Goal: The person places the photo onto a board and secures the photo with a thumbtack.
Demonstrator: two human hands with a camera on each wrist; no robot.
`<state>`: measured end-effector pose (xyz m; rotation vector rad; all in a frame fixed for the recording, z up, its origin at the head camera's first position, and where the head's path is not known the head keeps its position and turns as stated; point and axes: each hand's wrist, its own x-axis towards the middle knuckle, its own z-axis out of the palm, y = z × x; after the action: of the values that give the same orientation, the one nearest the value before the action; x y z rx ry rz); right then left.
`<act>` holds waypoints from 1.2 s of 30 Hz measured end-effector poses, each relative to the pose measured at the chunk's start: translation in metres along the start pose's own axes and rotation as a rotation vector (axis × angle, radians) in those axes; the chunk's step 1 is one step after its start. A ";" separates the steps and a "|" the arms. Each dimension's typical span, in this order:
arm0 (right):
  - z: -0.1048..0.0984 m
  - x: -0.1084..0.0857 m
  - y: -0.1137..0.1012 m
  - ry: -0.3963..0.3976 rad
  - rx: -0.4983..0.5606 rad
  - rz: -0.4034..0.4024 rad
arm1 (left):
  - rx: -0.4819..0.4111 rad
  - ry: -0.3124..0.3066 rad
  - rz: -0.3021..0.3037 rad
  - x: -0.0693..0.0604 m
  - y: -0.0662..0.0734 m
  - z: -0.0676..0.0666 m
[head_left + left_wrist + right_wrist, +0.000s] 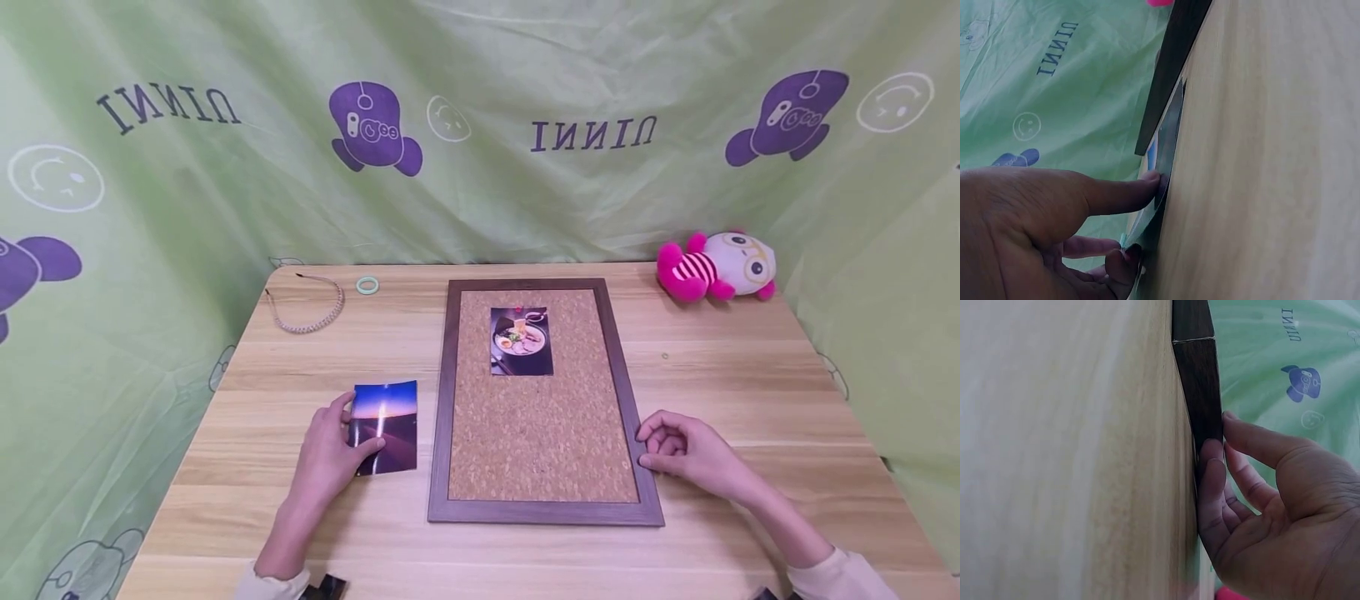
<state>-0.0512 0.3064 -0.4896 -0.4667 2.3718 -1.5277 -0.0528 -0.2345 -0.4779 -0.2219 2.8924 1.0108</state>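
A cork board (540,433) in a dark wooden frame lies flat mid-table. Near its top, a red pushpin (517,309) sits at the upper edge of a photo of a ramen bowl (521,358). Left of the board, my left hand (330,450) holds a sunset photo (397,417) by its left side, thumb on the face and fingers at the edge. The left wrist view shows this photo (1172,125) edge-on, slightly bent. At the right, my right hand (693,450) grips the frame's side (1200,381), thumb on top and curled fingers against the outer face.
A beaded headband (311,327) and a mint-green ring (367,286) lie at the back left. A pink and white plush toy (716,268) lies at the back right. A tiny yellowish item (664,356) is right of the board. Green printed curtains (480,200) surround the table.
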 end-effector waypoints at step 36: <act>0.000 0.001 0.000 0.004 -0.017 -0.006 | -0.391 0.093 0.019 -0.007 0.018 -0.017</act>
<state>-0.0516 0.3057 -0.4899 -0.4749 2.3900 -1.5136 -0.0495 -0.2308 -0.4526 -0.2674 2.7491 1.6045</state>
